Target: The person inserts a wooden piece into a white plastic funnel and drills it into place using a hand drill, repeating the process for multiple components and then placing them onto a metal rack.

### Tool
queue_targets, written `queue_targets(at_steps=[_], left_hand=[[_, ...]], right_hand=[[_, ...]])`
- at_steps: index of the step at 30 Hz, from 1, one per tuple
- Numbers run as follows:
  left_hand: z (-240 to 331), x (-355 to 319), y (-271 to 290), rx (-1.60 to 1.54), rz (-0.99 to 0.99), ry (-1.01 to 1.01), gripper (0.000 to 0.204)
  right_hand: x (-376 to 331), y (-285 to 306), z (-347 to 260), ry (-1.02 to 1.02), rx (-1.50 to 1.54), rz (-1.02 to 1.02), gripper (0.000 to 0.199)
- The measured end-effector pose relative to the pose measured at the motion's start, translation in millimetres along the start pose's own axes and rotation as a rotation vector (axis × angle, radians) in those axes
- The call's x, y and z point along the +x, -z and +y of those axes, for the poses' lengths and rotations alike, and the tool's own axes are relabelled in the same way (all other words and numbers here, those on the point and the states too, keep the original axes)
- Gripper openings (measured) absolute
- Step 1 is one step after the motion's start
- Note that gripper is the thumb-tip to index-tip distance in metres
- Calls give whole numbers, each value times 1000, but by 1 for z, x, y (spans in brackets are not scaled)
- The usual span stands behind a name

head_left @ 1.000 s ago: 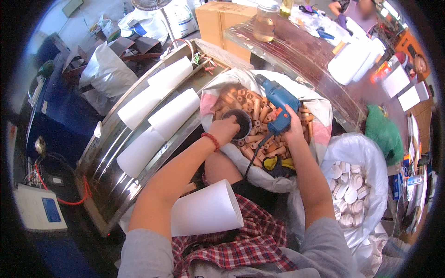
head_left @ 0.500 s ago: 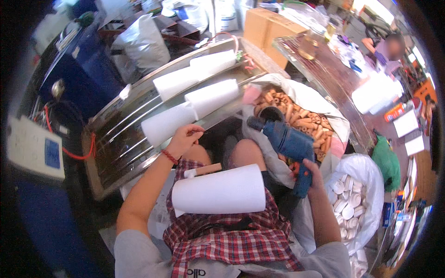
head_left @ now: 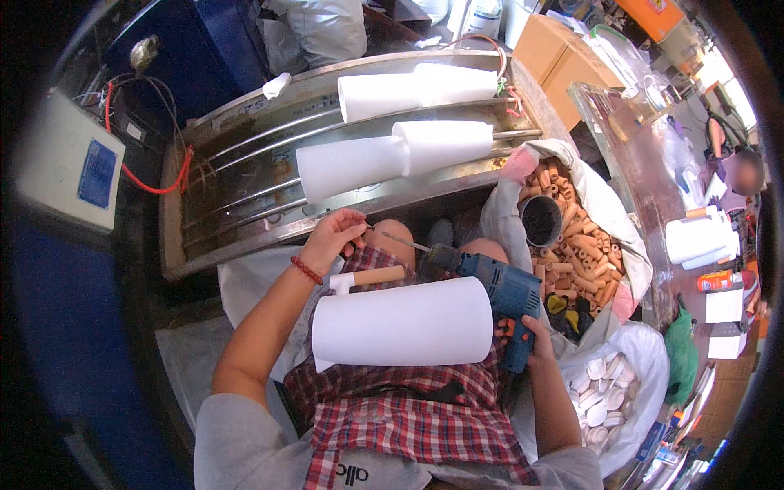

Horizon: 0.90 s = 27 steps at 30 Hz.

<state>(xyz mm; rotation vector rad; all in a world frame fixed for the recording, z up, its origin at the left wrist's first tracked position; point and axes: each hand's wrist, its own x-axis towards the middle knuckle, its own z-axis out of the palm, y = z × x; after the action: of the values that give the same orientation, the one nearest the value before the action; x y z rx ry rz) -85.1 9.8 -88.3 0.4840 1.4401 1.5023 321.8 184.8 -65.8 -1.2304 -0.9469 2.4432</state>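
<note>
White cylinder (head_left: 402, 325) lies across lap (head_left: 408, 388). Right hand (head_left: 537, 339) grips blue drill (head_left: 508, 286) at cylinder's right end; left hand (head_left: 333, 235), beyond cylinder, pinched, contents unclear. Advisable: steady bit (head_left: 406, 242), fingertips (head_left: 358, 221) clear.

Bright light at your upper right, dark fisheye rim
Your drill (head_left: 508, 286) looks sharp; glare pales the white cylinders (head_left: 351, 166) in the trough (head_left: 425, 192), and straight edges bend outward.
</note>
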Motion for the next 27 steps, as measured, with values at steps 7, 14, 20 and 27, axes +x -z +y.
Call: queue_targets(at_steps=[7, 14, 20, 27], left_hand=[[-2, 2, -6, -5, -37, 10, 18], [3, 1, -11, -20, -32, 10, 17], [12, -3, -17, -26, -14, 24, 15], [19, -5, -15, 167, -41, -73, 17]], right_hand=[[1, 2, 3, -5, -2, 37, 53], [2, 3, -1, 9, -11, -1, 50], [1, 1, -2, 20, -10, -4, 52], [4, 6, -2, -13, -8, 13, 57]])
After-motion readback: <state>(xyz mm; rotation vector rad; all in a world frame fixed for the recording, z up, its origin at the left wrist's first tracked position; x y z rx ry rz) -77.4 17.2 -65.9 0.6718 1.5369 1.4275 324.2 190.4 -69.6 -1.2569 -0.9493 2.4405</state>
